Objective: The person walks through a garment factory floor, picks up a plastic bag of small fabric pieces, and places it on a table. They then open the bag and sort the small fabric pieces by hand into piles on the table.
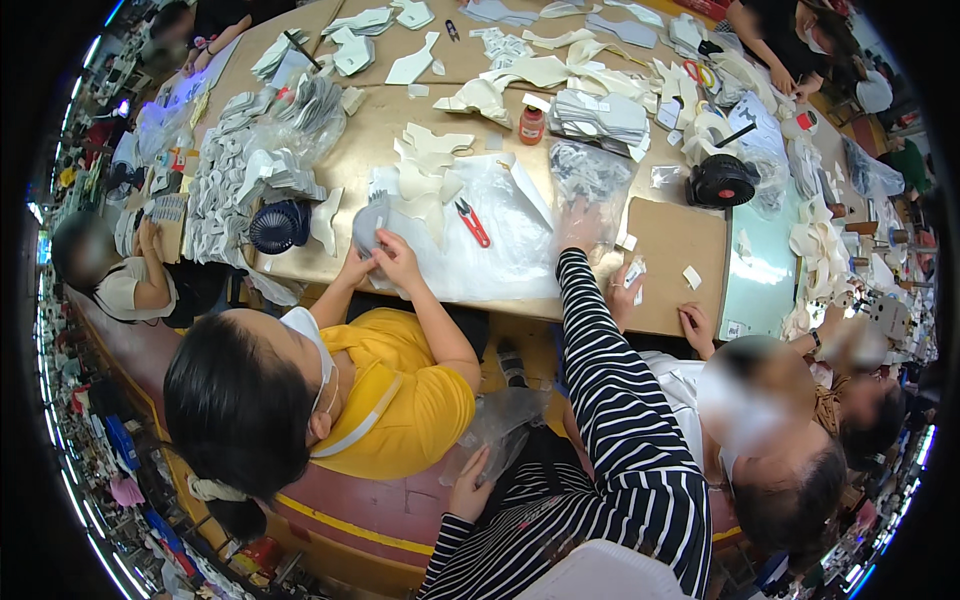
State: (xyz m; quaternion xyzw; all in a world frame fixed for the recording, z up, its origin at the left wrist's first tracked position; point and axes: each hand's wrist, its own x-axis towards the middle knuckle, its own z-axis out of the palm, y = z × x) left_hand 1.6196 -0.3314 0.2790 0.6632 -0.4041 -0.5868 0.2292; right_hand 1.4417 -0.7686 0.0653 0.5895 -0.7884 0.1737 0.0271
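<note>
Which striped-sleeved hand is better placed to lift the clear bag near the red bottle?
Probably the right hand: it touches that bag; the left hand is farther off, holding another clear bag.

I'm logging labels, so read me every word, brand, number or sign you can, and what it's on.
No text is legible.
Red bottle: markings too small to read.
White sticker on the pale green surface: too small to read.
Plastic bag at the right hand: nothing readable.
</note>
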